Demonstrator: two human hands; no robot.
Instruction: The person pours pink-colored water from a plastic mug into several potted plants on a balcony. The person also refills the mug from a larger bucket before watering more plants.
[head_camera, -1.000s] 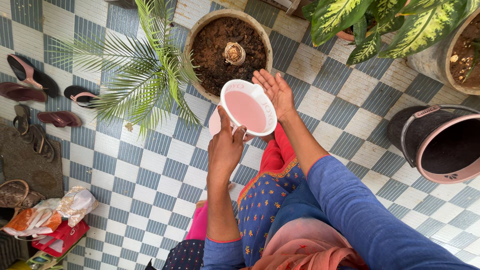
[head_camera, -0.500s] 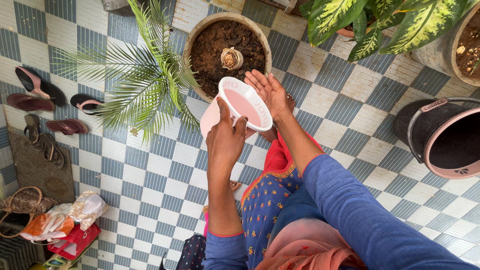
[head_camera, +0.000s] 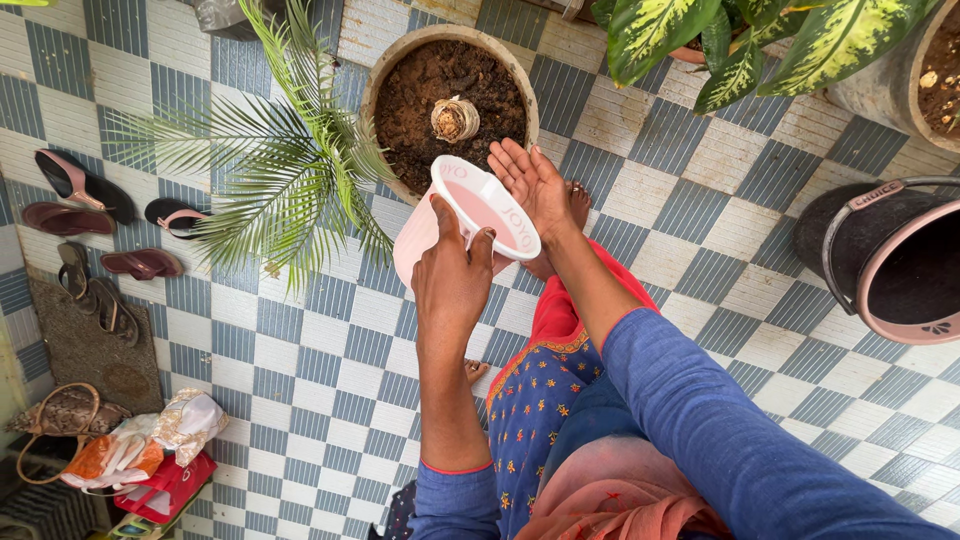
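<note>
**Hand Pose: Pink Mug Held Beside Soil Pot**

The left hand (head_camera: 452, 283) is raised in front of the body with the forearm running up from the blue sleeve. Its fingers are closed around the handle of a pink plastic mug (head_camera: 470, 215), thumb pointing upward along the mug's side. The mug is tilted, its white rim facing up and to the right; the inner wall is pink.

The right hand (head_camera: 535, 182) is extended forward from the blue-sleeved arm, palm up and fingers spread flat, holding nothing. It lies against the mug's far rim, at the edge of the round clay pot (head_camera: 383, 75).

The pot holds dark soil with a pale cut stump (head_camera: 455, 119) at its centre. A small palm plant (head_camera: 290, 165) spreads its fronds just left of the pot. A black-and-pink bucket (head_camera: 890, 262) stands well apart on the right. Sandals (head_camera: 85, 190) lie at the left edge of the grey-and-white checked tile floor (head_camera: 300, 340).
</note>
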